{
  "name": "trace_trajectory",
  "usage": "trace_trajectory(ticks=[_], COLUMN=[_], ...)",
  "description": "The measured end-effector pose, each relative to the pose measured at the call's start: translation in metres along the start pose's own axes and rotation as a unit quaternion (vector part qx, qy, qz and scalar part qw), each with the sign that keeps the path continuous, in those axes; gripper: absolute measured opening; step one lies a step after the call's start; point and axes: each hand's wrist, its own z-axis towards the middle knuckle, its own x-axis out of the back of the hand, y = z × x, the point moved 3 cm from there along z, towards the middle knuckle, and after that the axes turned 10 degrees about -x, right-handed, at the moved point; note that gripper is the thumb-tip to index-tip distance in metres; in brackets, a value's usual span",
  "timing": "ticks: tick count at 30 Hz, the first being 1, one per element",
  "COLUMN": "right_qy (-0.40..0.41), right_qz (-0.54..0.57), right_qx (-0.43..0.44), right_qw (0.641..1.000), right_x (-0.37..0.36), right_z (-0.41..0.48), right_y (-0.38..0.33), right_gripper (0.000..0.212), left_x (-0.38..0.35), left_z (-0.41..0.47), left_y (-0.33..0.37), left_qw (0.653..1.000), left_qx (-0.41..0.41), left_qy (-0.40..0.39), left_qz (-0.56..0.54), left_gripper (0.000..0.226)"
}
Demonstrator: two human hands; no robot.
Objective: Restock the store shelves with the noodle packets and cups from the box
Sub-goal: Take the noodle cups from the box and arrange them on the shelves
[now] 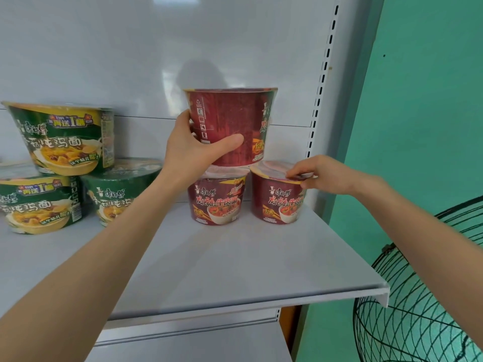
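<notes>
Left hand (190, 150), grip clamped round a dark red noodle cup (232, 124) atop two like cups (218, 202) on the white shelf (235, 270), right hand (324, 176), grip pinching the rim of the right lower cup (277, 202)

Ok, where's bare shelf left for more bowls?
Free: shelf front, ahead of all bowls. Gap between green bowls and lower left red bowl: crossed by left forearm. Crowded: back right, left hand gripping top red bowl, right hand pinching rim of lower right red bowl.
</notes>
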Motion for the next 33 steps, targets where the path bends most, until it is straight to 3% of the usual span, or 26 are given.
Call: trace_trajectory(ticks=[7, 17, 23, 25, 28, 31, 33], right_qy=[-0.004, -0.015, -0.021, 0.067, 0.183, 0.135, 0.116], right_qz=[0.011, 0.001, -0.007, 0.081, 0.283, 0.316, 0.291], right_qx=[0.007, -0.025, -0.026, -0.03, 0.003, 0.03, 0.027], right_qw=[1.0, 1.0, 0.999, 0.994, 0.941, 0.939, 0.949], right_x=[-0.002, -0.006, 0.001, 0.023, 0.059, 0.069, 0.066], right_z=[0.0, 0.005, 0.001, -0.002, -0.013, -0.019, -0.018], right_y=[-0.001, -0.001, -0.001, -0.009, -0.036, -0.068, -0.083], right_gripper=[0.031, 0.028, 0.034, 0.038, 0.034, 0.029, 0.04], left_x=[-0.001, -0.001, 0.0, 0.001, -0.001, -0.004, -0.007], left_z=[0.003, 0.001, -0.002, -0.004, -0.008, -0.012, -0.014], left_y=[0.0, 0.001, 0.003, 0.003, 0.002, 0.002, 0.003], left_qw=[1.0, 1.0, 1.0, 1.0, 1.0, 0.999, 0.999], left_qx=[-0.006, -0.005, -0.003, 0.001, 0.009, 0.022, 0.023], left_qy=[0.005, 0.005, 0.0, -0.006, -0.021, -0.033, -0.022], left_qz=[0.002, -0.006, -0.005, -0.011, -0.018, -0.023, -0.013], left_gripper=[0.059, 0.069, 0.067, 0.066, 0.065, 0.067, 0.069])
